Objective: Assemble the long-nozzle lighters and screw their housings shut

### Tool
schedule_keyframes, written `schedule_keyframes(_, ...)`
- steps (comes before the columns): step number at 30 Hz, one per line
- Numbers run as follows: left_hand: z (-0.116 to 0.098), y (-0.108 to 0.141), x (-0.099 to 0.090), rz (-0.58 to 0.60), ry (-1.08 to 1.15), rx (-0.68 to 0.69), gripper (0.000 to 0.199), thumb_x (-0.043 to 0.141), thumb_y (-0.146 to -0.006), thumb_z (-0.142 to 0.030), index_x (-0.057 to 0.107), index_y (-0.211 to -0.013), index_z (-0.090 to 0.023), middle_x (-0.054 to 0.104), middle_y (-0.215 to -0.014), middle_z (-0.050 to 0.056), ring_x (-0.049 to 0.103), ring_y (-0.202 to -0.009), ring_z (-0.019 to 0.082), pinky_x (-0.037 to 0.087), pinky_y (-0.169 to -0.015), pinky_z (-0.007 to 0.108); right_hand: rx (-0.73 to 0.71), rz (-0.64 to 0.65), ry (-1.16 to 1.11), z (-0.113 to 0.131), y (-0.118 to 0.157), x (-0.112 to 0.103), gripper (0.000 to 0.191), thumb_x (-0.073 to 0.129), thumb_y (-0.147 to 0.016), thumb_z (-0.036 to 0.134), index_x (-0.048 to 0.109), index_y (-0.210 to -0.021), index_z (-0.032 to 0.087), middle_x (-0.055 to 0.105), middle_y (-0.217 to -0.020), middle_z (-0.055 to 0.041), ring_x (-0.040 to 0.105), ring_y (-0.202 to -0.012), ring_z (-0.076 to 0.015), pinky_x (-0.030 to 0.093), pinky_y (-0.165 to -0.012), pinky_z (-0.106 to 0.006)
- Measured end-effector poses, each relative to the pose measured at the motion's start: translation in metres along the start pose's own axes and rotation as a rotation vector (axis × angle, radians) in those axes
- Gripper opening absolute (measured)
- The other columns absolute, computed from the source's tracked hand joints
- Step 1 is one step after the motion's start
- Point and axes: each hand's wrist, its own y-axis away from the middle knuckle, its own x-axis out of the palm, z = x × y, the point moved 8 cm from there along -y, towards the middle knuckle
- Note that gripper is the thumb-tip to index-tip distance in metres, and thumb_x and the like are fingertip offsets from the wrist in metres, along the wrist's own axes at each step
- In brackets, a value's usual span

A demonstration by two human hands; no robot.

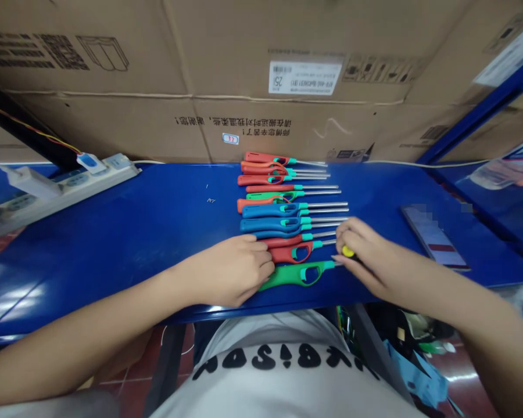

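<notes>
Glossy plastic lighters [287,274] touch left fingers [261,270], curled and empty; right fingers [344,232] pinch a rounded yellow piece [347,251].

head cam | looks forward and down | pretty close over blue tabletop [135,232], left hand [230,270], right hand [366,255]

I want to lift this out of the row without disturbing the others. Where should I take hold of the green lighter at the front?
Take the green lighter by its wide plastic grip, behind the trigger loop, coming from the near side of the blue bench. It lies outermost, so that side is free, while the red lighter sits close on the far side. Avoid the thin metal tube.
</notes>
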Motion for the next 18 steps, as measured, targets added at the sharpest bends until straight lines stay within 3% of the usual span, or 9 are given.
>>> schedule_keyframes(2,-0.003,0.0,0.001,-0.014,-0.053,-0.007,0.015,0.053,-0.097,-0.017,0.062,-0.085,-0.018,0.069,-0.086,0.006,0.059,-0.075,0.021,0.039,-0.071,0.037,0.072,0.168,-0.001,-0.013,0.009,0.027,0.018,0.04,-0.105,0.03,0.056,-0.104,0.021,0.055,-0.111,-0.0091,0.058,-0.071,-0.016,0.05,-0.066,-0.032)
schedule_keyframes(5,-0.006,0.001,0.002,-0.014,-0.077,-0.009,0.01,0.056,-0.096,-0.019,0.062,-0.088,-0.018,0.069,-0.087,0.006,0.058,-0.077,0.023,0.04,-0.075,0.038,0.139,0.27,-0.014,-0.026,0.02,0.048,0.023,0.042,-0.104,0.035,0.051,-0.123,0.023,0.052,-0.125,-0.0107,0.063,-0.077,-0.0177,0.051,-0.067,-0.034)
schedule_keyframes(10,-0.007,0.002,0.001,0.016,-0.079,-0.002,0.005,0.061,-0.09,-0.022,0.063,-0.089,-0.017,0.069,-0.088,0.006,0.057,-0.077,0.023,0.043,-0.078,0.037,0.116,0.303,-0.022,-0.03,0.022,0.058,0.021,0.04,-0.104,0.026,0.051,-0.122,0.026,0.054,-0.125,-0.0078,0.065,-0.091,-0.0205,0.05,-0.073,-0.034)
schedule_keyframes(18,-0.009,-0.003,-0.002,0.013,-0.256,0.031,0.012,0.06,-0.095,-0.016,0.063,-0.083,-0.018,0.065,-0.082,0.005,0.057,-0.076,0.022,0.039,-0.069,0.037,0.087,0.332,-0.031,-0.031,0.016,0.063,0.022,0.038,-0.099,0.013,0.051,-0.115,0.022,0.058,-0.11,-0.0065,0.062,-0.083,-0.0194,0.044,-0.07,-0.032)
